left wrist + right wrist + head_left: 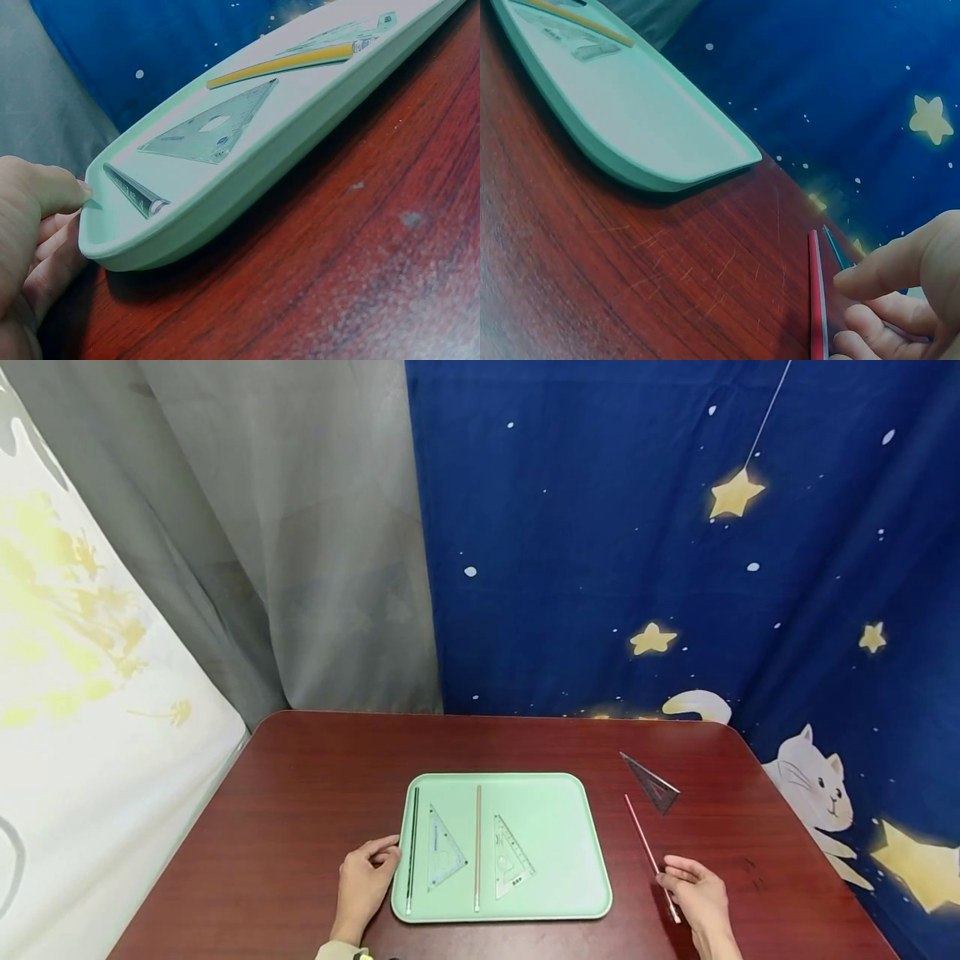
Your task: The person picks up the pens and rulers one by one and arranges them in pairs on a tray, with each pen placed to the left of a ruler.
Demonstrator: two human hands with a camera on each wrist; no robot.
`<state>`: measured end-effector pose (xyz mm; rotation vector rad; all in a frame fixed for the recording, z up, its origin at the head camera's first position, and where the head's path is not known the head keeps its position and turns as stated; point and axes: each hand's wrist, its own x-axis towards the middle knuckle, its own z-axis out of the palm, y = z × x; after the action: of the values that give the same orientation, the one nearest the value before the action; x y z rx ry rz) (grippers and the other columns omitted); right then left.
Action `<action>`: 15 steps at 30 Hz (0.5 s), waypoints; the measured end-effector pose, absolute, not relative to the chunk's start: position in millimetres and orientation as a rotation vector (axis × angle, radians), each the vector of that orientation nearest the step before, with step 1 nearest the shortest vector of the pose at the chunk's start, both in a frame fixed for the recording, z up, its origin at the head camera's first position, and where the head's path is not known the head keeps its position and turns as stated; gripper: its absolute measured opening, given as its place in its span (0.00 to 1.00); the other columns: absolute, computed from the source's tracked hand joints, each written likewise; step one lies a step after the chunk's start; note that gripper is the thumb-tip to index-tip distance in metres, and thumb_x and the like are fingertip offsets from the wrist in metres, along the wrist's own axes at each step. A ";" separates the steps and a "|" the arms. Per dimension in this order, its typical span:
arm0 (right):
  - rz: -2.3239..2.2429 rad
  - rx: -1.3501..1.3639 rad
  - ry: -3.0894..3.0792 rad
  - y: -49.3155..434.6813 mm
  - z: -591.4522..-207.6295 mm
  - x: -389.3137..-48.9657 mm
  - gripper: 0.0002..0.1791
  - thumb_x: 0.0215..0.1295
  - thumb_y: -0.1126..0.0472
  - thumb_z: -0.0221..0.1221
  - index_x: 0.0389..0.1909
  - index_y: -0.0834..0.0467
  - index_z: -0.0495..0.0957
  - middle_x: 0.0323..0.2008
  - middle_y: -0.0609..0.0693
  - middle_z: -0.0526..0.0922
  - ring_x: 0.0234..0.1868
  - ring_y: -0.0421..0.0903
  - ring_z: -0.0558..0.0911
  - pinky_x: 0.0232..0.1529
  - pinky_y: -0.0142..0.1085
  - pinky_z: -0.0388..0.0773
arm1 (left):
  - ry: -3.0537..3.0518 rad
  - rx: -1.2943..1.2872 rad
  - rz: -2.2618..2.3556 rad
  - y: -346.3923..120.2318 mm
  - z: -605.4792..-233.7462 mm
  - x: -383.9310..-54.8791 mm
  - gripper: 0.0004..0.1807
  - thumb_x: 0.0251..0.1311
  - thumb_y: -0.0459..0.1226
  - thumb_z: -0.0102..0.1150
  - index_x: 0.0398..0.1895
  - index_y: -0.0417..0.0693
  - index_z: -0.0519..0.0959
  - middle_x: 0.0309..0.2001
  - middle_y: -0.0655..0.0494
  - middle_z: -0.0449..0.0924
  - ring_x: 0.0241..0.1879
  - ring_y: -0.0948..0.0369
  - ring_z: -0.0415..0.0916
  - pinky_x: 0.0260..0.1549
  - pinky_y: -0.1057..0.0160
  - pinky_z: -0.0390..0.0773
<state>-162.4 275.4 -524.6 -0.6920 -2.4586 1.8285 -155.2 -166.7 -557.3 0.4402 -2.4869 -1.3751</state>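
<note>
My left hand grips the left rim of a pale green tray, thumb on the rim and fingers curled against its outer side. In the tray lie a black pencil, a clear set square, a yellow pencil, and a second clear set square. On the right, my right hand pinches a red pencil near its lower end, low over the table. Beyond this pencil's far tip lies a dark see-through set square.
Everything stands on a dark red wooden table with rounded far corners. A grey curtain and a blue starry curtain hang right behind its far edge. White patterned cloth hangs along the left side.
</note>
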 end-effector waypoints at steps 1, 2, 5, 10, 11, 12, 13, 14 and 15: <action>1.809 -0.693 -2.471 275.3 -524.6 -162.5 0.26 0.52 0.71 0.62 0.53 0.77 0.71 0.26 0.37 0.82 0.25 0.28 0.76 0.29 0.27 0.74 | -2.488 0.443 -1.374 -166.8 -557.3 -155.5 0.10 0.55 0.34 0.62 0.41 0.47 0.86 0.29 0.57 0.85 0.26 0.73 0.75 0.31 0.71 0.74; 1.794 -0.687 -2.484 275.3 -524.6 -162.6 0.27 0.52 0.71 0.62 0.54 0.77 0.71 0.26 0.39 0.82 0.25 0.28 0.76 0.29 0.27 0.74 | -2.486 0.445 -1.376 -166.7 -557.3 -155.6 0.10 0.55 0.34 0.62 0.40 0.47 0.86 0.29 0.57 0.85 0.26 0.73 0.75 0.31 0.71 0.74; 1.729 -0.687 -2.533 274.8 -524.5 -162.6 0.27 0.50 0.70 0.63 0.53 0.76 0.72 0.27 0.42 0.83 0.26 0.29 0.75 0.29 0.26 0.73 | -2.489 0.455 -1.372 -166.6 -557.6 -155.2 0.10 0.55 0.34 0.62 0.40 0.47 0.86 0.29 0.58 0.85 0.26 0.73 0.75 0.31 0.71 0.73; 1.607 -0.670 -2.611 273.6 -524.6 -163.6 0.27 0.47 0.68 0.65 0.51 0.74 0.74 0.30 0.48 0.85 0.27 0.30 0.75 0.30 0.26 0.71 | -2.485 0.451 -1.375 -166.2 -557.5 -155.1 0.10 0.55 0.33 0.62 0.40 0.47 0.86 0.29 0.58 0.84 0.26 0.73 0.75 0.31 0.71 0.73; 1.591 -0.664 -2.625 273.4 -524.3 -163.8 0.27 0.47 0.68 0.66 0.51 0.74 0.75 0.31 0.50 0.85 0.28 0.31 0.75 0.30 0.27 0.71 | -2.481 0.448 -1.375 -166.2 -557.4 -155.2 0.10 0.55 0.33 0.62 0.40 0.46 0.86 0.28 0.58 0.84 0.26 0.73 0.75 0.30 0.72 0.73; 1.577 -0.658 -2.641 273.5 -524.1 -163.8 0.27 0.47 0.68 0.66 0.51 0.73 0.75 0.32 0.51 0.85 0.28 0.32 0.75 0.31 0.27 0.71 | -2.479 0.446 -1.374 -166.1 -557.2 -155.3 0.10 0.54 0.33 0.63 0.40 0.46 0.86 0.28 0.58 0.84 0.26 0.73 0.75 0.30 0.72 0.73; 1.568 -0.653 -2.656 273.6 -523.8 -163.9 0.27 0.47 0.68 0.66 0.51 0.73 0.75 0.33 0.53 0.85 0.29 0.32 0.75 0.31 0.27 0.71 | -2.479 0.447 -1.374 -166.2 -557.0 -155.3 0.10 0.54 0.33 0.63 0.40 0.46 0.86 0.28 0.58 0.84 0.26 0.73 0.75 0.30 0.72 0.73; 1.556 -0.647 -2.673 273.7 -523.6 -164.0 0.27 0.47 0.67 0.66 0.51 0.73 0.75 0.34 0.54 0.84 0.30 0.33 0.75 0.31 0.27 0.71 | -2.477 0.445 -1.372 -166.2 -556.8 -155.3 0.10 0.54 0.33 0.63 0.40 0.46 0.86 0.28 0.58 0.84 0.26 0.73 0.75 0.30 0.72 0.73; 1.550 -0.640 -2.686 273.8 -523.2 -164.1 0.27 0.46 0.67 0.66 0.51 0.73 0.75 0.36 0.56 0.84 0.31 0.34 0.75 0.31 0.28 0.71 | -2.476 0.444 -1.369 -166.2 -556.6 -155.3 0.10 0.54 0.33 0.63 0.40 0.46 0.86 0.28 0.58 0.84 0.26 0.73 0.75 0.30 0.72 0.73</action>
<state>-164.1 273.8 -523.2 -0.6402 -2.6858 1.5499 -155.3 -166.2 -556.6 0.4440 -2.4755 -1.3692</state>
